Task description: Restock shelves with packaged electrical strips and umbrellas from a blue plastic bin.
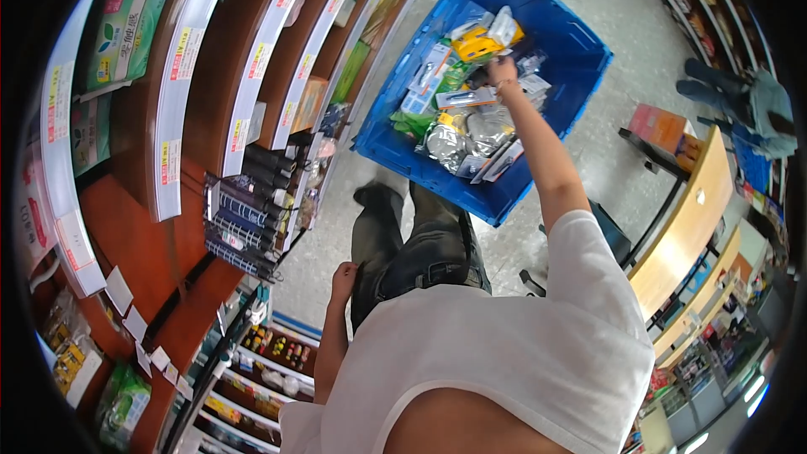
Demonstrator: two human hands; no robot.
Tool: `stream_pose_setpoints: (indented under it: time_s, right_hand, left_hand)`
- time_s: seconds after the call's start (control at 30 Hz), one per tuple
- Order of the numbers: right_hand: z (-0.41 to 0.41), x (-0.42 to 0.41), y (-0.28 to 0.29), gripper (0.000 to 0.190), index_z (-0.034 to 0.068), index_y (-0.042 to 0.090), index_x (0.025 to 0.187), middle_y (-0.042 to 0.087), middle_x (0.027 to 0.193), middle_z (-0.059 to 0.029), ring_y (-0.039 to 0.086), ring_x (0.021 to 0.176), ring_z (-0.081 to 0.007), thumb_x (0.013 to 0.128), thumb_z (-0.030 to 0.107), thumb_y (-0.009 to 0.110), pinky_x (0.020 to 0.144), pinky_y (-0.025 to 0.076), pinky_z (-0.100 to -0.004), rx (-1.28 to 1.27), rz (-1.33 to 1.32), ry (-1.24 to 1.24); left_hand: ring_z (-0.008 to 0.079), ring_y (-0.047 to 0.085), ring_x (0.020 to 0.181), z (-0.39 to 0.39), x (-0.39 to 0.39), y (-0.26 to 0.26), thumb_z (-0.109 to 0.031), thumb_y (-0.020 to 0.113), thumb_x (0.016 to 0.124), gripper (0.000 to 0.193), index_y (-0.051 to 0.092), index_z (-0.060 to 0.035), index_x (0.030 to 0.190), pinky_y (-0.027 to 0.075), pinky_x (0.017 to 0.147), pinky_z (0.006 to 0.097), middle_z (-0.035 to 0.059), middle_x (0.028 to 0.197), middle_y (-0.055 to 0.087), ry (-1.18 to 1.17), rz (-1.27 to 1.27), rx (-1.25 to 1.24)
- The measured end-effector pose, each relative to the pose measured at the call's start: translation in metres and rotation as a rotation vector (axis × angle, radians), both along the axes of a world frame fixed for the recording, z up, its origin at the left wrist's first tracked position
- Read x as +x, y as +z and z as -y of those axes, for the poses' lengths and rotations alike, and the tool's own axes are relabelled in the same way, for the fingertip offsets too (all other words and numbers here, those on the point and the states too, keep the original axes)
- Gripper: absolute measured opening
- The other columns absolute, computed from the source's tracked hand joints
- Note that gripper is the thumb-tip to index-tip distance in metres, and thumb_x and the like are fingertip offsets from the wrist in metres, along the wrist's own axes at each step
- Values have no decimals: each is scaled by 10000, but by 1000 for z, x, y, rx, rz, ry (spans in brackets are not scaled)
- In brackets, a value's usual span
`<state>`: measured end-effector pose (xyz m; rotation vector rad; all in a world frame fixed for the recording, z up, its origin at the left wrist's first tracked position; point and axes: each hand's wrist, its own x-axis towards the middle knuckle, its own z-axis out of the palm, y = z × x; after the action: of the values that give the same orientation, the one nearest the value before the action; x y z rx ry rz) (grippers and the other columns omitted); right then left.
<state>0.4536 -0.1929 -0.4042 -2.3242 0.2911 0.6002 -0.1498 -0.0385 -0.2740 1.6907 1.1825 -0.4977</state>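
My right hand (502, 70) reaches down into a blue plastic crate (391, 164), among packaged goods, touching or gripping something dark; its fingers are partly hidden. Just above it lies a yellow package (477, 44) with a clear-wrapped item on it. Below it is a white-and-orange blister card (465, 98). Silvery clear-bagged items (446, 140) and several more carded packs fill the crate's bottom, with green packaging (413, 122) at the left. My left hand (343, 279) hangs beside my left thigh, its fingers curled; whether it holds anything small does not show.
Store shelves (170, 107) with price labels run along the left, with folded umbrellas (252, 202) hanging at their end. Right of the crate stand a wooden-topped counter (684, 221) and an orange-pink box (656, 126). Another person (766, 107) is at the far right.
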Motion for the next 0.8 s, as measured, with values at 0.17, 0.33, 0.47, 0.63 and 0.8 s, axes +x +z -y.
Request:
stream_pose_setpoints:
  time_s: [0.17, 0.33, 0.47, 0.63, 0.8]
  right_hand:
    - [-14, 22, -10, 521, 66, 366, 1151, 376, 1142, -229, 452, 989, -394, 734, 349, 500, 821, 392, -418, -282, -160, -125]
    - [-40, 3, 3, 492, 260, 333, 1205, 251, 1222, -163, 333, 1073, -386, 753, 371, 492, 843, 357, -424, -453, -228, 92]
    - [-48, -12, -25, 498, 237, 335, 1199, 226, 1213, -153, 311, 1049, -365, 750, 399, 477, 818, 369, -421, -450, -138, -38]
    - [-33, -6, -43, 531, 160, 334, 1188, 266, 1171, -148, 310, 1054, -363, 725, 330, 533, 818, 372, -424, -579, -99, 78]
    - [-41, -1, 16, 621, 147, 455, 1093, 320, 1143, -151, 422, 984, -331, 574, 405, 679, 807, 397, -398, -588, -124, 2]
  left_hand:
    - [140, 547, 685, 13, 0, 27, -125, 457, 784, 153, 548, -36, 868, 432, 625, 257, 69, 730, 572, 232, -140, -123]
    - [137, 537, 727, 30, 0, 44, -140, 444, 809, 194, 520, -22, 944, 438, 635, 250, 72, 810, 563, 285, -222, -205]
    - [131, 541, 723, 43, 2, 41, -139, 447, 806, 195, 529, -17, 933, 434, 644, 238, 74, 812, 568, 214, -226, -124]
    - [156, 550, 700, 50, 42, 56, -169, 485, 773, 199, 557, -36, 904, 430, 640, 264, 78, 771, 590, 338, -160, -166]
    - [134, 543, 712, 51, 51, 61, -153, 481, 768, 217, 560, -12, 913, 425, 651, 247, 74, 786, 582, 248, -150, -92]
